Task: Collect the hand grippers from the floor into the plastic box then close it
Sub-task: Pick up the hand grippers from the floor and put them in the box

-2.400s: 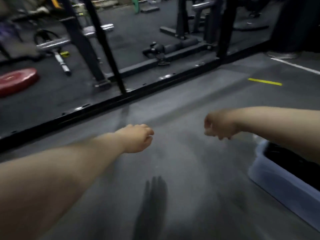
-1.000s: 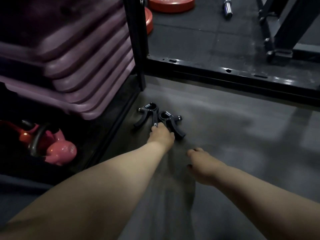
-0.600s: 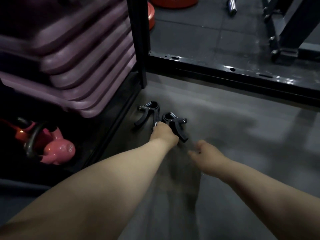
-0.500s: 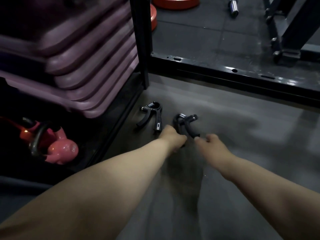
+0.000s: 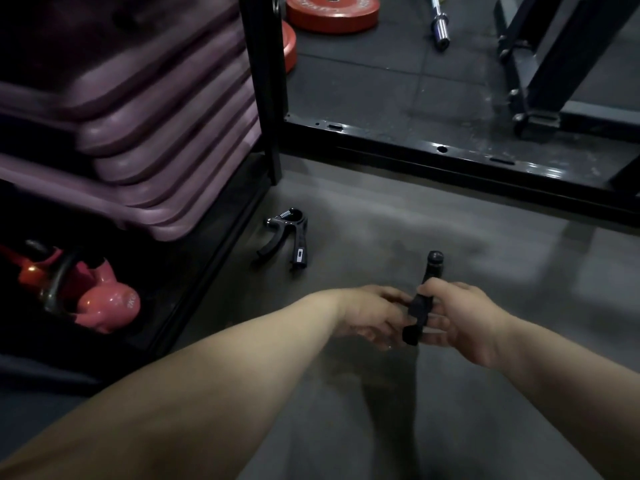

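Observation:
Two black hand grippers are in view. One hand gripper lies on the grey floor beside the rack base, spring end pointing away from me. The other hand gripper is lifted off the floor and stands nearly upright between my hands. My right hand pinches its handles, thumb on top and fingers underneath. My left hand meets it from the left, fingertips on the lower handle. The plastic box is out of view.
A rack with stacked purple step platforms and pink kettlebells stands at the left. A black steel frame rail crosses the floor ahead. Red weight plates and a barbell end lie beyond it.
My left hand lifted the right-hand gripper off the floor and carried it toward me. My right hand came up and took hold of it. The other gripper stayed where it lay.

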Demonstrator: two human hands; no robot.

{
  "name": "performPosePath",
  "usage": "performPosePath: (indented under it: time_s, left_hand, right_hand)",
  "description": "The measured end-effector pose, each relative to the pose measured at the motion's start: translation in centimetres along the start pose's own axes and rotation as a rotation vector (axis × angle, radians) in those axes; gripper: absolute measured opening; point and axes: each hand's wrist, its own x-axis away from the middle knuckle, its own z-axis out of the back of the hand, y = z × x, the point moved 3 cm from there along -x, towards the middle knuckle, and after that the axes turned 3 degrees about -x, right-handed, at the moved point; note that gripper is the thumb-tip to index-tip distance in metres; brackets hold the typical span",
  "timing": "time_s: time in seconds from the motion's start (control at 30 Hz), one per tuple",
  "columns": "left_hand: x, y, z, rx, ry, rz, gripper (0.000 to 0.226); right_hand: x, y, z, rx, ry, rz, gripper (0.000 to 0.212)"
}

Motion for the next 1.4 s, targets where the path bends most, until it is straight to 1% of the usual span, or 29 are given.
performPosePath:
  time_s: [0.03,0.07,0.13,0.17,0.2,0.23,0.27,0.33,0.37,0.43,0.47,0.53,0.6,0.63,0.67,0.7,0.8,0.83,0.93,1.03,1.13,1.2,1.27,1.33,1.37,1.4]
  left_hand:
    - [0.0,0.1,0.4,-0.029,0.026,-0.004,0.025]
    - [-0.3,0.1,1.3,-0.066,0.111,-0.01,0.025]
    - [-0.8,0.0,3.5,-0.125,0.376,-0.026,0.03]
    - [-0.8,-0.1,4.4,-0.107,0.49,-0.041,0.032]
    - [-0.8,-0.1,4.7,-0.062,0.531,-0.049,0.033]
    - [-0.8,0.0,4.5,-0.009,0.505,-0.051,0.034]
    - [-0.8,0.2,3.7,0.04,0.436,-0.05,0.033]
    - [-0.7,1.0,1.2,0.084,0.257,-0.056,0.029]
    - [-0.7,1.4,-0.3,0.109,0.17,-0.065,0.025]
    - [-1.0,2.5,-3.0,0.169,0.048,-0.087,0.014]
    - [-1.3,2.8,-3.9,0.197,0.023,-0.103,0.012]
    - [-2.1,4.2,-6.6,0.203,-0.008,-0.127,0.012]
    - [-3.1,5.6,-9.6,0.12,-0.005,-0.155,0.014]
    - [-3.7,6.3,-11.4,0.057,0.001,-0.163,0.014]
    - [-4.4,7.0,-13.0,0.004,0.015,-0.165,0.013]
    - [-4.8,7.6,-14.5,-0.039,0.027,-0.165,0.013]
    - [-5.6,9.7,-18.6,-0.105,-0.016,-0.174,0.019]
    - [-5.4,10.4,-19.9,-0.114,-0.052,-0.179,0.022]
    - [-4.3,12.6,-23.6,-0.207,-0.135,-0.192,0.032]
    - [-3.8,14.4,-27.8,-0.341,-0.173,-0.208,0.038]
    - [-3.9,16.1,-32.4,-0.464,-0.208,-0.21,0.038]
    - [-4.0,16.9,-35.8,-0.53,-0.231,-0.213,0.039]
    - [-4.2,17.4,-39.7,-0.581,-0.241,-0.214,0.041]
    - [-4.3,17.9,-43.4,-0.628,-0.245,-0.226,0.042]
    - [-4.3,18.1,-45.7,-0.65,-0.256,-0.233,0.041]
    - [-4.3,18.4,-48.2,-0.669,-0.262,-0.234,0.04]
  right_hand:
    - [0.2,0.0,0.4,-0.041,0.022,0.003,0.009]
    - [0.3,0.0,0.9,-0.078,0.037,0.002,0.01]
    - [0.5,0.3,1.6,-0.096,0.04,-0.01,0.016]
    - [0.7,0.5,1.8,-0.085,0.029,-0.013,0.018]
    - [0.9,0.7,2.0,-0.07,0.016,-0.012,0.019]
    - [1.0,0.9,2.2,-0.056,0.01,-0.009,0.021]
    - [1.0,1.1,2.4,-0.05,0.012,-0.005,0.022]
    - [1.3,1.6,2.7,-0.063,0.014,0.002,0.025]
    - [1.4,1.8,3.0,-0.073,0.016,0.006,0.03]
    - [1.8,2.3,4.1,-0.072,0.043,0.021,0.048]
    - [2.1,2.5,4.8,-0.066,0.075,0.037,0.058]
    - [3.6,2.6,7.4,-0.009,0.172,0.111,0.071]
    - [5.6,2.8,10.4,0.123,0.262,0.185,0.08]
    - [6.7,3.0,11.9,0.167,0.288,0.201,0.081]
    - [7.7,3.1,13.5,0.173,0.292,0.201,0.078]
    - [8.6,3.3,14.9,0.144,0.28,0.182,0.07]
    - [11.6,3.3,19.3,-0.017,0.208,0.079,0.033]
    - [12.6,3.4,20.8,-0.053,0.201,0.062,0.027]
    - [15.1,4.1,24.7,-0.091,0.209,0.055,0.02]
    - [17.7,5.2,27.7,-0.108,0.139,0.041,0.018]
    - [20.3,6.7,31.2,-0.167,0.128,0.03,0.026]
    - [22.0,7.5,34.0,-0.182,0.137,0.037,0.027]
    - [23.9,8.7,37.1,-0.197,0.15,0.058,0.023]
    - [25.5,9.8,39.9,-0.211,0.138,0.064,0.015]
    - [26.5,10.6,41.7,-0.211,0.152,0.061,0.014]
    - [27.6,11.6,43.6,-0.206,0.181,0.054,0.018]
